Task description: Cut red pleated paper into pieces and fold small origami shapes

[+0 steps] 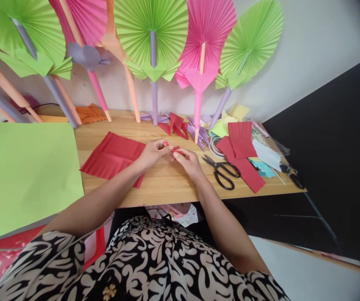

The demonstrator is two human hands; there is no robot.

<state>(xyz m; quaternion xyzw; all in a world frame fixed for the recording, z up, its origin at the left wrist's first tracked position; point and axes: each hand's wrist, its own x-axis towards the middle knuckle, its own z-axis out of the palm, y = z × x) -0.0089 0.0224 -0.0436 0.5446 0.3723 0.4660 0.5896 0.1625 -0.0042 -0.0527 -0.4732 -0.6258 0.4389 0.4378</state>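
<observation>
Both my hands meet above the wooden table, pinching a small folded piece of red paper point(176, 148) between them. My left hand point(153, 153) grips its left end with thumb and fingertips. On the other end, my right hand point(188, 162) is closed in a similar pinch. The fingers cover much of the piece, so its full shape cannot be made out. A larger creased red paper sheet point(111, 156) lies flat beneath and left of my left hand. Black-handled scissors point(225, 170) rest just right of my right hand, blades pointing toward the upper left.
Green and pink pleated paper fans point(151, 16) on rolled paper sticks lean along the wall. A large light-green sheet point(26, 175) covers the table's left side. Red paper strips point(241, 165), a tape roll point(216, 147) and folded red scraps point(177, 125) lie right and behind.
</observation>
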